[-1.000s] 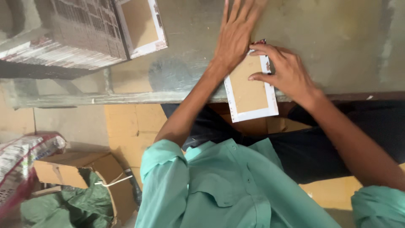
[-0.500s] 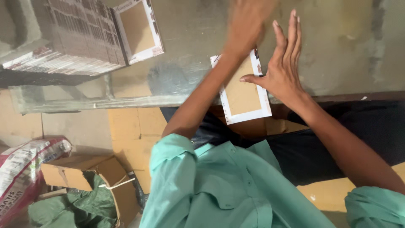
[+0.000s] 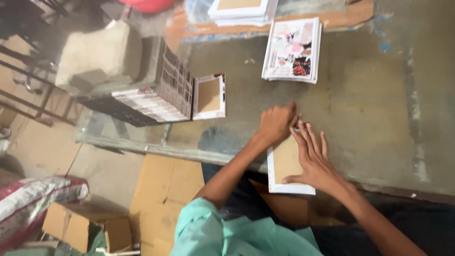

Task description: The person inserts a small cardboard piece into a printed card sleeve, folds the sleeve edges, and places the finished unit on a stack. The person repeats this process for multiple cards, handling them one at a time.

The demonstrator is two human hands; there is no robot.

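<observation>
Grey and scuffed, the table carries several stacks of flat work: a tall leaning pile of printed covers at the far left with a white-framed brown board propped against its end, a stack of colourful printed sheets further back, and another pile of white-edged boards at the top edge. Right at the near edge of the table lies the board under the hands, brown in the middle with a white border, its near end seeming to reach past the table edge toward the person's lap. Because of that overhang, a hard push or a lifted palm could tip or slide it off; uneven pressing could also leave the folded white border crooked or creased, and that is a judgement, not something seen. The left hand is curled almost into a fist at the far end of the board, knuckles up, pressing down on the corner; whether anything small sits inside its grip cannot be told. The right hand lies flat and open, fingers spread and pointing away, palm resting on the board's right side, holding it still rather than clasping it. Cardboard boxes sit on the floor below.
</observation>
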